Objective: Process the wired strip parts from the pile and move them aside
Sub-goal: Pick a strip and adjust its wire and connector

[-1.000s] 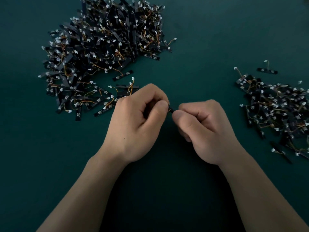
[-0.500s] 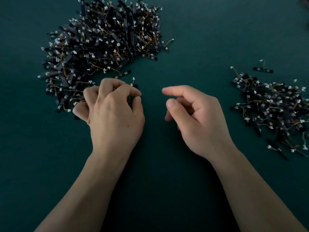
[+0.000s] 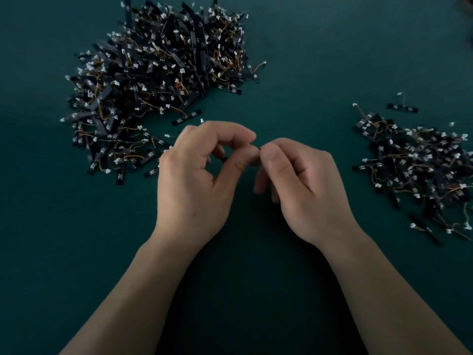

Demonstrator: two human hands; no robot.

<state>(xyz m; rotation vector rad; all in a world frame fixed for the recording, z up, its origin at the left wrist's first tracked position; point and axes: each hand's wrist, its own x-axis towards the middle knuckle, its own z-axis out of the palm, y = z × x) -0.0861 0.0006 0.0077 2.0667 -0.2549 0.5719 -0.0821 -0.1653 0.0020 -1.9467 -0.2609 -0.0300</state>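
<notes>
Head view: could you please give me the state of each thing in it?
Left hand: fingers curled, pinching the strip part.
Right hand: fingers curled, pinching the same part.
Strip part: held between both hands, mostly hidden.
Large pile: heaped, upper left.
Small pile: spread out, right.

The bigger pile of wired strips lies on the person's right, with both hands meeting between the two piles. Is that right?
No. The head view shows the bigger pile on the person's left; the left hand and right hand do meet between the two piles.
</notes>
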